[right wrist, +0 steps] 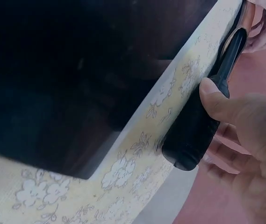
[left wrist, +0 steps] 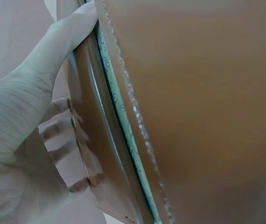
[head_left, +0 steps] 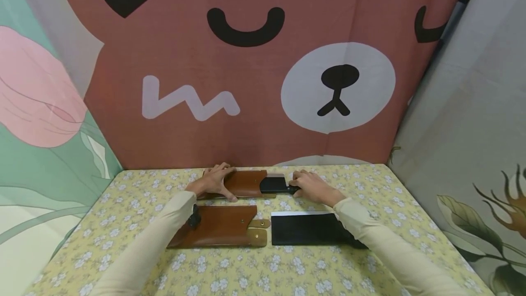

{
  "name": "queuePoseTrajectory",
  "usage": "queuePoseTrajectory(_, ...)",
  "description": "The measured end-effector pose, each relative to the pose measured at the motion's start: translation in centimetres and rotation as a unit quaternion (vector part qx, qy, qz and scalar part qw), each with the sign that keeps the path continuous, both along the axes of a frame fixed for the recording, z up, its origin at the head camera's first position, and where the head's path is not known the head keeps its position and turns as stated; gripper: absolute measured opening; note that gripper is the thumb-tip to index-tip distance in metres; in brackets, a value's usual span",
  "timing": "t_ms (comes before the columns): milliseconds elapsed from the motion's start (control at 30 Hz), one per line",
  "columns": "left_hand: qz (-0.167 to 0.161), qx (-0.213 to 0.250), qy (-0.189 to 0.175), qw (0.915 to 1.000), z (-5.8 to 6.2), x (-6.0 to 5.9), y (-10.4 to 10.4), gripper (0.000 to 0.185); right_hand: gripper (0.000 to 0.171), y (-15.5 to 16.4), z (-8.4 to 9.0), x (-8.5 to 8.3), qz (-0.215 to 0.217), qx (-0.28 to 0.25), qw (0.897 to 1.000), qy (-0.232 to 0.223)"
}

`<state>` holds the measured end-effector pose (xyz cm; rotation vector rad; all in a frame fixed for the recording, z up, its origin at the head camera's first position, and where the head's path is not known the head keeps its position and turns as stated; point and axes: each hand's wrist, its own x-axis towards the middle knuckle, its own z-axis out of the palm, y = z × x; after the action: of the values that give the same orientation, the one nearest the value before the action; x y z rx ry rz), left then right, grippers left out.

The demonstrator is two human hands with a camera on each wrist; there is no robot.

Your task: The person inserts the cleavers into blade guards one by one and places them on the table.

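Observation:
At the far side of the table lies a brown leather sheath [head_left: 246,183] [left wrist: 88,140] with a black cleaver [head_left: 273,184] partly inside it. My left hand [head_left: 217,180] [left wrist: 25,112] grips that sheath, thumb on its near edge and fingers curled over the far edge. The cleaver's black handle [right wrist: 196,128] is held by my right hand [head_left: 306,186] [right wrist: 245,135], thumb on top. Nearer to me lie a second brown sheath [head_left: 219,227] [left wrist: 207,93] and a second black cleaver [head_left: 308,228] [right wrist: 76,70], both untouched.
The table [head_left: 370,186] carries a yellow flowered cloth [right wrist: 137,163]. A pink bear-face curtain [head_left: 246,81] hangs right behind its far edge, and printed cloths close off both sides. The second sheath has tan strap tabs [head_left: 258,231] pointing right.

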<state>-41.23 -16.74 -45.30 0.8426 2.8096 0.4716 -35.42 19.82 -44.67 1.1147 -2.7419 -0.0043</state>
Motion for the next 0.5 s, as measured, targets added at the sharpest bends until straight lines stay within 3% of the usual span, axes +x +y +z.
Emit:
queuePoseTrajectory(367,-0.012,0.017,-0.021,0.9996,-0.3,-0.3,0.4,0.114,0.032,-1.5,-0.1,-0.4,0.014,-0.003,1.0,-0.012)
queuePoseTrajectory(500,-0.01,0.014,-0.025,0.9995,0.0,-0.4,0.6,0.115,0.038,-2.2,0.2,-0.7,0.014,0.005,1.0,-0.017)
